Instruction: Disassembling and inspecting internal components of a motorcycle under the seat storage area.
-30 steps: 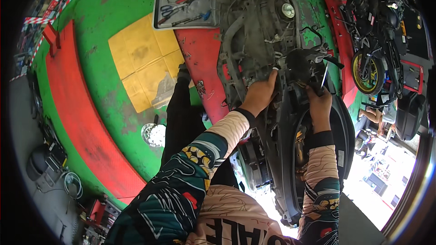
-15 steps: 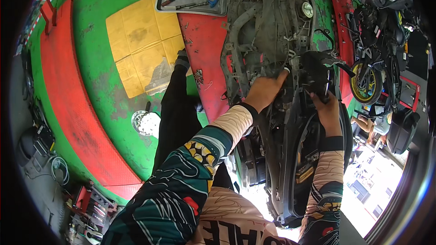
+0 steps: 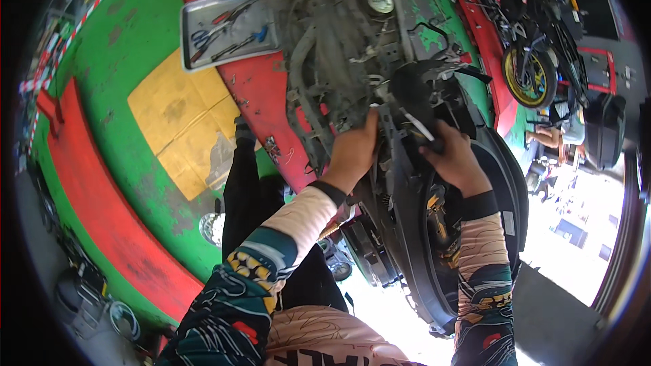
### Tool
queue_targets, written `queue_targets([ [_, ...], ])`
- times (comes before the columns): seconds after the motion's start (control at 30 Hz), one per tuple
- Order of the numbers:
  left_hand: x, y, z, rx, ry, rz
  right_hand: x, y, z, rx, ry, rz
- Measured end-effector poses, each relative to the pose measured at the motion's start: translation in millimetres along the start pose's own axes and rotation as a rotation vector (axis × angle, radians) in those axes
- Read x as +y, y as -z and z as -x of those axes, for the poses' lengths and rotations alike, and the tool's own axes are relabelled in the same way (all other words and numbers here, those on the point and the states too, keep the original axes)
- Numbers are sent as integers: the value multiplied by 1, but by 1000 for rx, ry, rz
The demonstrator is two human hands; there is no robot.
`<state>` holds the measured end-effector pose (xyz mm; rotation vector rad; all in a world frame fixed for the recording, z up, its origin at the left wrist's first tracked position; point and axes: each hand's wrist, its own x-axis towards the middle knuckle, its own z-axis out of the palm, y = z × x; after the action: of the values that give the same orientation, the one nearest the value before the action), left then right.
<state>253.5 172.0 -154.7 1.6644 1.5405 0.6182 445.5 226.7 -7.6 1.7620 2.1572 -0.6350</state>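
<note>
A stripped motorbike frame [image 3: 342, 47], dark and dusty, stretches away before me. My left hand [image 3: 352, 152] lies on its near part, one digit stretched forward with a pale tip against the metal. Its other fingers are hidden below. Just to the right, a black plastic part [image 3: 405, 88] with a bright white streak sits over the frame. My right hand [image 3: 456, 163] has its fingers curled on that part's near edge. Below both hands lies the black under-seat body [image 3: 498, 183], with an open hollow.
A metal tray [image 3: 230, 53] with scissors and hand tools stands at the upper left. Small screws [image 3: 272, 148] lie on the red lift [image 3: 261, 88]. Flattened yellow cardboard [image 3: 176, 112] covers some green floor. Another motorbike [image 3: 532, 68] and a seated person [image 3: 559, 132] are at right.
The view has shifted, so the frame appears lower and further left. My right hand has turned inward and come nearer my left. The black part's white streak now slants. My left hand stays on the frame.
</note>
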Motion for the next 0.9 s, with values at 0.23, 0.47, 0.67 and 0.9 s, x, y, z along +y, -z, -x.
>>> queue_targets([
  [0.23,-14,10,19,44,78,286,-42,-8,8,162,-7,-267],
  [0.47,-33,13,24,122,27,306,-50,-11,32,412,39,-459],
  [0.67,-28,21,28,151,-62,344,-48,18,36,312,152,-337],
  [0.9,-42,23,53,54,-29,359,-49,15,41,358,88,-376],
])
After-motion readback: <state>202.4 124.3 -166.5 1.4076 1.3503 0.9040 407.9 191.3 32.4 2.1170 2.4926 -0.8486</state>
